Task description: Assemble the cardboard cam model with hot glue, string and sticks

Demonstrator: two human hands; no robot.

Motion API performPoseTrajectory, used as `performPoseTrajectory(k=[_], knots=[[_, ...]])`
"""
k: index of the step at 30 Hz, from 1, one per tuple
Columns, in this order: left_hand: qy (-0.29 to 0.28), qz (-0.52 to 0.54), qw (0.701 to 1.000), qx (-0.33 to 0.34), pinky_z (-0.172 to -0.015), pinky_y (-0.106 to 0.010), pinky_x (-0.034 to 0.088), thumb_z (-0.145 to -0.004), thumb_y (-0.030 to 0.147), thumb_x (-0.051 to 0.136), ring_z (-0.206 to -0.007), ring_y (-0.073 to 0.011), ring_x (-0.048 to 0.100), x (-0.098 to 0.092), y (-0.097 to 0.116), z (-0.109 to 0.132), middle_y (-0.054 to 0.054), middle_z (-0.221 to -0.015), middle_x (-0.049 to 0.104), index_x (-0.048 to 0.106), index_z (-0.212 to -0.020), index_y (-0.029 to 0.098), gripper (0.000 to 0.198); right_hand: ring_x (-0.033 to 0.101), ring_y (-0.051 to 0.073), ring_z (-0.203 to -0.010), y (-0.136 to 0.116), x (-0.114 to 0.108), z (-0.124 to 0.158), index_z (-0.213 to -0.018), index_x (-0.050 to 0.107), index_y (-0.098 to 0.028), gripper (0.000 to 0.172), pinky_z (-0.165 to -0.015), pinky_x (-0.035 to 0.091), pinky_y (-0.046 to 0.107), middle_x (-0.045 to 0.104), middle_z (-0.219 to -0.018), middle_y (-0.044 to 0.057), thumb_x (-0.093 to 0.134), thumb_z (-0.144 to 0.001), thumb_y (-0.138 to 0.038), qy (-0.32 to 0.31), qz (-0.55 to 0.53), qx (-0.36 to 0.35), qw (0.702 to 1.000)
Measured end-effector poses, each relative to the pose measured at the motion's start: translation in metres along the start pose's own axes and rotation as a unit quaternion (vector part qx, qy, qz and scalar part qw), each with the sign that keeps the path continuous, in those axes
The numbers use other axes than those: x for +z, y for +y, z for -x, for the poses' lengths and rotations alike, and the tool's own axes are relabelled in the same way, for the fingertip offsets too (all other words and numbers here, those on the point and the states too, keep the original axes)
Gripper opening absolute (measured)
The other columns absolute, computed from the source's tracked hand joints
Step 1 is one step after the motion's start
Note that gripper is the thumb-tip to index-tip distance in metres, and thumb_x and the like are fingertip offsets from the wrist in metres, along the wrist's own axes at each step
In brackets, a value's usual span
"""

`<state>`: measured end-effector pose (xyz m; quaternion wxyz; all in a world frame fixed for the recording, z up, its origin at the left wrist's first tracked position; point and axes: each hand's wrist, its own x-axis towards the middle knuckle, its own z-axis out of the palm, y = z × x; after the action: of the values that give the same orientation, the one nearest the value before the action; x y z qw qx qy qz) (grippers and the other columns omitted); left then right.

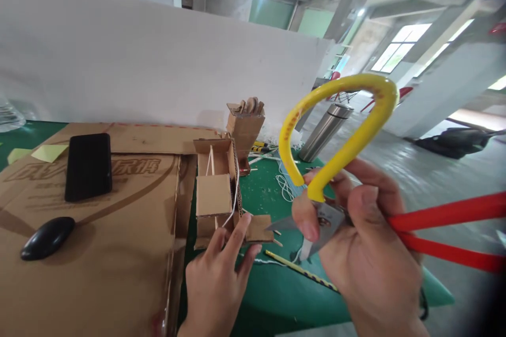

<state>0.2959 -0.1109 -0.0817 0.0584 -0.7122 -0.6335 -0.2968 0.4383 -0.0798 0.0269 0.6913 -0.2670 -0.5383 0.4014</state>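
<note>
My right hand grips a pair of scissors with one yellow handle loop and one red one. The blades are spread, pointing left. My left hand is at the near end of an open cardboard box structure, fingers apart, fingertips at its edge. Inside that structure are thin wooden sticks and a smaller cardboard block. White string runs along its right side down to my left fingers. More string lies between my left hand and the blades. A small cardboard flap sits just beyond my left fingertips.
A cardboard tower stands behind the structure. Beyond the scissors is a steel flask. A yellow patterned pencil-like stick lies on the green table. On flat cardboard at left are a black mouse and a dark rectangular device.
</note>
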Motion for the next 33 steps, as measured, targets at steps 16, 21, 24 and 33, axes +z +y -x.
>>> performPoseTrajectory(k=[16,21,24,33], knots=[[-0.225,-0.128,0.966,0.007,-0.049,-0.034,0.054,-0.093,0.034,0.058,-0.057,-0.0278,0.074,-0.06,0.009,-0.042,0.002,-0.069,0.077,0.055,-0.138,0.037,0.045,0.057,0.008,-0.052,0.012,-0.012,-0.023,-0.107,0.072,-0.033,0.017,-0.042,0.048,0.024,0.064,-0.099,-0.001,0.058,-0.096,-0.031,-0.008,-0.044,0.034,0.998],[-0.324,-0.061,0.944,0.001,-0.065,-0.042,0.056,-0.091,0.044,0.053,-0.08,-0.0318,0.076,-0.072,-0.011,-0.059,-0.001,-0.089,0.08,0.047,-0.144,0.036,0.055,0.051,0.01,-0.05,0.006,-0.022,-0.032,-0.107,0.07,-0.035,0.024,-0.041,0.043,0.026,0.066,-0.099,0.001,0.049,-0.1,-0.028,0.018,-0.047,0.005,0.999],[-0.358,-0.029,0.933,0.0,-0.071,-0.042,0.054,-0.088,0.046,0.054,-0.088,-0.0322,0.074,-0.076,-0.021,-0.063,0.0,-0.095,0.078,0.055,-0.135,0.036,0.049,0.052,0.012,-0.054,0.007,-0.034,-0.036,-0.105,0.071,-0.037,0.026,-0.042,0.044,0.027,0.066,-0.099,0.001,0.049,-0.099,-0.026,0.054,-0.02,-0.036,0.998],[-0.304,0.088,0.946,0.071,-0.057,-0.021,0.048,-0.078,0.033,0.066,-0.054,-0.0143,0.065,-0.071,-0.04,-0.044,0.01,-0.068,0.07,0.06,-0.111,0.033,0.034,0.061,0.021,-0.104,0.034,-0.084,-0.017,-0.11,0.068,-0.034,0.031,-0.077,0.054,0.033,0.059,-0.096,0.002,0.055,-0.093,-0.013,-0.091,0.346,-0.14,0.923]])
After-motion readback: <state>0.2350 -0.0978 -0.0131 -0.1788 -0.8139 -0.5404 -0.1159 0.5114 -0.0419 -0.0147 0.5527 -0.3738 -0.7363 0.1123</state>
